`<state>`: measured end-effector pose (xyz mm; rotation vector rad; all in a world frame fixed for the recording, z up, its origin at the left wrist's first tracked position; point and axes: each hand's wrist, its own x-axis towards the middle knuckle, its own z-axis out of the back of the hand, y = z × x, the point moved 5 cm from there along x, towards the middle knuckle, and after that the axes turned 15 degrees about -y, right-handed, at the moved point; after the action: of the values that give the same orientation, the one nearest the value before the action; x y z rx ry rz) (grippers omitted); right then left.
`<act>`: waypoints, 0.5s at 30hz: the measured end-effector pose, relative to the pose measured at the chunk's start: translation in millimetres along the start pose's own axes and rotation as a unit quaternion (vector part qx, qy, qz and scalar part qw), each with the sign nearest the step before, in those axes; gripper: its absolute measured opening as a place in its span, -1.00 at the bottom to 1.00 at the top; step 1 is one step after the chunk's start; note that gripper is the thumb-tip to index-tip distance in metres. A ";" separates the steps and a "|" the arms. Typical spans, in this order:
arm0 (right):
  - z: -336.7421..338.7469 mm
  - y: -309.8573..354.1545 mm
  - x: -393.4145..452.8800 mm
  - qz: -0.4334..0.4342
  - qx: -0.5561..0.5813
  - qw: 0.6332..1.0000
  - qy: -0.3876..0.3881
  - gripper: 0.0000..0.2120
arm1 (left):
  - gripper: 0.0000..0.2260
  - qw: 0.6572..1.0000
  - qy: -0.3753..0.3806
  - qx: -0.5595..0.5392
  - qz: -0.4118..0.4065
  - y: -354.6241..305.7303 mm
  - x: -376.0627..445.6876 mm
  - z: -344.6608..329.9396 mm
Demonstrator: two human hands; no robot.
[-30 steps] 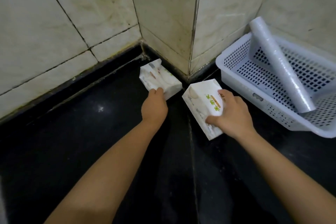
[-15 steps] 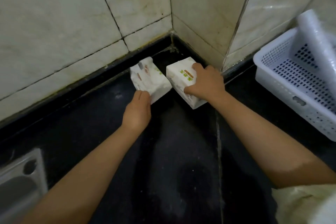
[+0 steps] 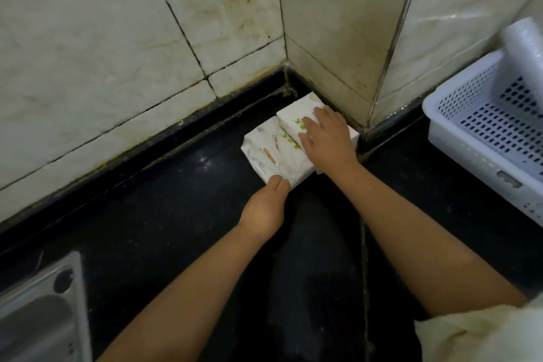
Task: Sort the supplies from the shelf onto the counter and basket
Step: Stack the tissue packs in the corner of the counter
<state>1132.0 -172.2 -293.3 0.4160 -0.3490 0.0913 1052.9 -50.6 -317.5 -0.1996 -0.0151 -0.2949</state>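
Note:
Two white tissue packs with green print lie side by side on the black counter, pushed into the tiled wall corner and touching each other. My left hand presses its fingertips against the near end of the left tissue pack. My right hand lies over the top of the right tissue pack, fingers spread across it. The right pack sits against the wall column. A white perforated basket stands on the counter to the right, with a roll of clear plastic film leaning in it.
Stained marble wall tiles close off the counter at the back, and a column juts out between the packs and the basket. A steel sink edge shows at the lower left. A light sleeve is at the lower right.
My right hand has carried its pack leftward from beside the basket into the corner, up against the other pack. My left hand has stayed on its pack, shifting it slightly.

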 end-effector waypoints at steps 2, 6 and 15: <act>-0.8 -1.1 2.0 0.004 -0.009 1.000 0.013 -0.58 | -0.82 1.000 0.003 -0.015 -0.005 -0.7 0.5 2.0; 6.4 -0.2 -4.8 0.011 -0.014 0.998 0.061 -0.57 | -0.85 0.999 0.000 -0.026 0.019 -1.9 -2.3 14.3; 106.5 7.0 -80.9 -0.011 -0.060 0.998 0.031 -0.55 | -0.67 0.992 -0.026 0.123 -0.018 -39.9 -33.0 72.5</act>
<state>1021.8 -210.9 -227.7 0.2966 -0.2870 0.0617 1010.8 -64.1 -240.2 0.0373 -0.1051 -0.3201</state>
